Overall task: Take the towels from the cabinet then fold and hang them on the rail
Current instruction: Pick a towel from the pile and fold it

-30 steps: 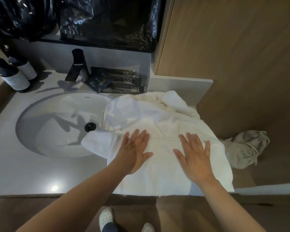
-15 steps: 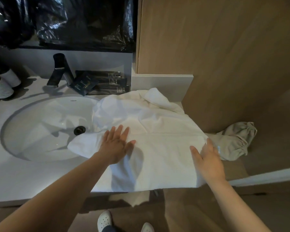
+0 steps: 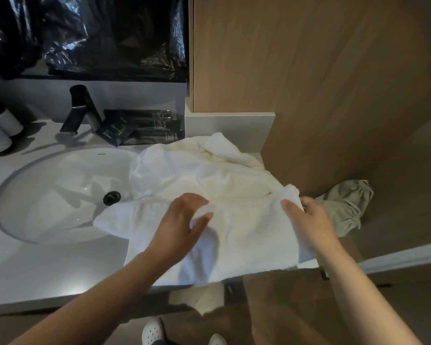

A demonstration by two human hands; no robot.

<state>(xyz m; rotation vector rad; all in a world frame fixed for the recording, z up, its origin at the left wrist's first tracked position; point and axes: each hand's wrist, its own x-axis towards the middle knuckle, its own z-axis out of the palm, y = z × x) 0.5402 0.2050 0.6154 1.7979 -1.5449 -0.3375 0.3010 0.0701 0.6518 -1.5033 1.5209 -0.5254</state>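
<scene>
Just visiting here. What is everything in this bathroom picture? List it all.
towel: one, white, crumpled on the counter, a corner over the sink
counter: one, grey, around the sink
sink: one, white, left of the towel
drain: one, black, in the sink
faucet: one, black, behind the sink
packets: several, dark, beside the faucet
bottles: two, white-labelled, far left edge
plastic sheet: one, black, above the faucet
cloth: one, grey-beige, right of the towel
shoes: two, white, bottom edge
left hand: one, pinches the towel's middle
right hand: one, grips the towel's right edge
</scene>
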